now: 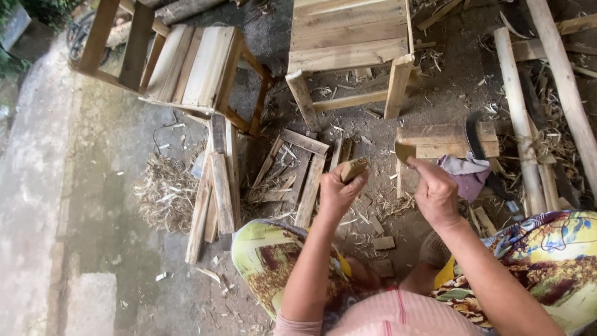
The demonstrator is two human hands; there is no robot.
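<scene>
Wood everywhere; landmark is the low slab block [444,140] on the ground ahead of the knees. Left hand [337,194] is closed around a short wooden piece [354,168], held in the air just left of the block, its end sticking up past the fingers. Right hand [435,191] is closed on a small flat-bladed tool [404,150], with its tip at the block's left edge. My read: the piece is being trimmed; better to brace it on the block, cut away from the holding fingers and take thin passes. A dark curved blade [476,138] lies across the block's right end, a purple rag [466,173] just below it. No containers in view. Slatted stool [348,37] sits beyond the block, loose slats [217,186] well left.
</scene>
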